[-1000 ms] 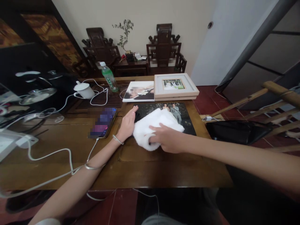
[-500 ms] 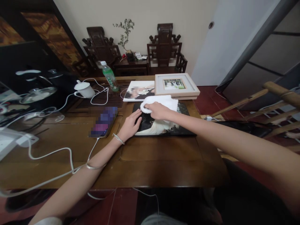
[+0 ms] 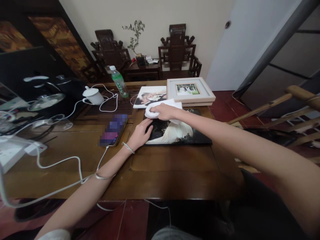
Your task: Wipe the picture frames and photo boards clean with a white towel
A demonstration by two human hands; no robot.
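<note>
A dark photo panel (image 3: 172, 133) with a pale gown in its picture lies flat on the wooden table. My right hand (image 3: 165, 111) grips a folded white cloth (image 3: 176, 104) and presses it on the panel's upper left part. The cloth and hand cover the top of the picture. My left hand (image 3: 142, 133) rests along the panel's left edge, fingers stretched out, holding nothing. Just behind the panel lie a white-edged photo print (image 3: 150, 96) and a light wood picture frame (image 3: 172, 85), which sits on another frame.
Left of my left hand is a phone (image 3: 113, 130) with a charging cable. Farther back stand a green-labelled bottle (image 3: 120, 83) and a white lidded cup (image 3: 93, 96). White cables (image 3: 77, 160), a pot (image 3: 47, 101) and a power strip (image 3: 15, 150) crowd the left side.
My right hand and the cloth have slid left across the panel, uncovering more of its right side. My left hand stays at the panel's edge. The view has shifted slightly.
</note>
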